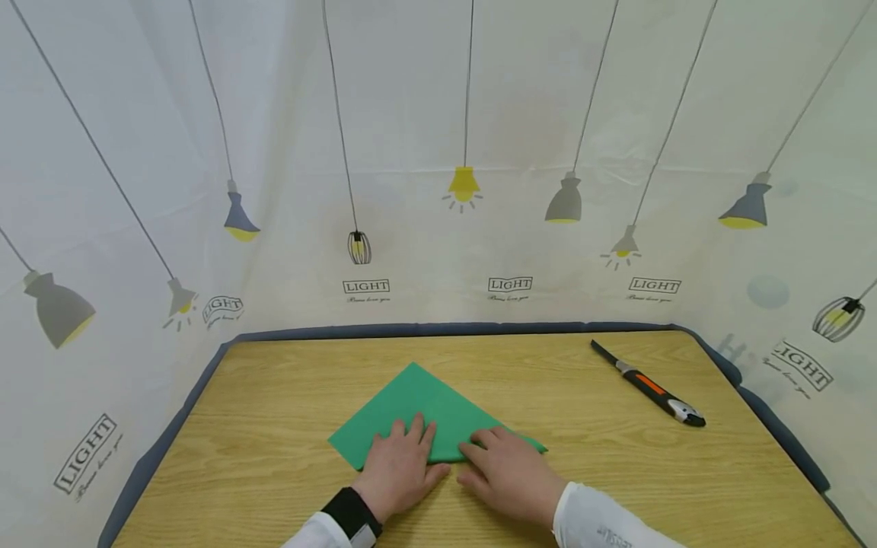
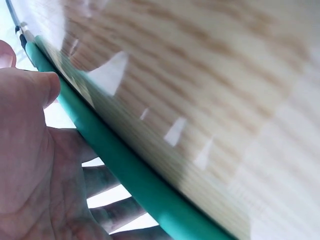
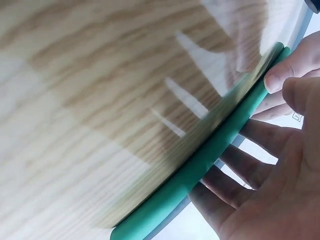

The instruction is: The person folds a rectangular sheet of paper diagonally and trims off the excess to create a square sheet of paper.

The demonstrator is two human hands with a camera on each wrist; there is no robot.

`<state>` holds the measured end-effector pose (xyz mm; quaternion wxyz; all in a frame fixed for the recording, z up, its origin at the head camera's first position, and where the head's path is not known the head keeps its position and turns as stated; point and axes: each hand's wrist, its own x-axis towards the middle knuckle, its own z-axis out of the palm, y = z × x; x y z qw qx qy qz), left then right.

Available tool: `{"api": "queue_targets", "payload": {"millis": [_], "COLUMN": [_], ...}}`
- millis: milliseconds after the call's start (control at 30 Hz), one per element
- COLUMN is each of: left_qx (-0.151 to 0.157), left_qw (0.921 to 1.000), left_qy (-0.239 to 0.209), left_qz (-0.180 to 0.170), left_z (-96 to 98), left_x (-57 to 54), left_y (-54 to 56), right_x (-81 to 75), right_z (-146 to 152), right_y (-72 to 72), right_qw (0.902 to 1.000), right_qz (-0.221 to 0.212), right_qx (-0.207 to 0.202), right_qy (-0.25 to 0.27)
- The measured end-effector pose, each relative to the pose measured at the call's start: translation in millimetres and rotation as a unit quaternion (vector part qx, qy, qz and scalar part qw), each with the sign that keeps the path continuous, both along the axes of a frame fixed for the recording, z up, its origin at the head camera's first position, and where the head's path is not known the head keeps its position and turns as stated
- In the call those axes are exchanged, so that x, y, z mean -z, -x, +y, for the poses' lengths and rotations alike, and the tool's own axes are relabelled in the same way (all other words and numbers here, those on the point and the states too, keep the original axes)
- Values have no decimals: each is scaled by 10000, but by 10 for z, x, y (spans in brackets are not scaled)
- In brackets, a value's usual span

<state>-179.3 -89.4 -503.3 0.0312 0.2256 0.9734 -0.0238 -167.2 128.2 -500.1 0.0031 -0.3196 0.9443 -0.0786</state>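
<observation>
A green sheet (image 1: 414,396), which looks like folded paper, lies on the table with one corner pointing away from me. Its near edge is a rounded fold, seen as a green band (image 2: 125,162) in the left wrist view. My left hand (image 1: 397,468) rests on the sheet's left part, fingers spread and thumb along the near edge. To its right, my right hand (image 1: 512,470) touches the sheet near the fold with gently bent fingers. In the right wrist view, the fingers of that hand (image 3: 285,170) reach over the green fold (image 3: 200,162). The fingertips are partly hidden there.
A black and orange utility knife (image 1: 647,384) with its blade out lies at the back right of the wooden table (image 1: 274,380). White cloth (image 1: 425,251) printed with lamps surrounds the table's back and sides, with a dark blue border (image 1: 411,330) along the edge.
</observation>
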Motion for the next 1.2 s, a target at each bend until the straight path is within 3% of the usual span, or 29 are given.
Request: {"api": "queue_targets", "payload": {"millis": [400, 733, 1200], "left_qx": [-18, -241, -91], "left_qw": [9999, 9995, 9989], "left_qy": [-79, -59, 161], "left_qz": [117, 182, 442], "left_z": [7, 54, 37], "left_x": [4, 14, 0], "left_y": [-11, 44, 21], "right_x": [26, 15, 19], "right_z": [0, 5, 5], "right_y": [8, -18, -20], "right_qw": [9997, 9996, 9994], "right_qz": [-148, -134, -256], "right_qx": [-187, -208, -160], "right_qy": [16, -124, -144]}}
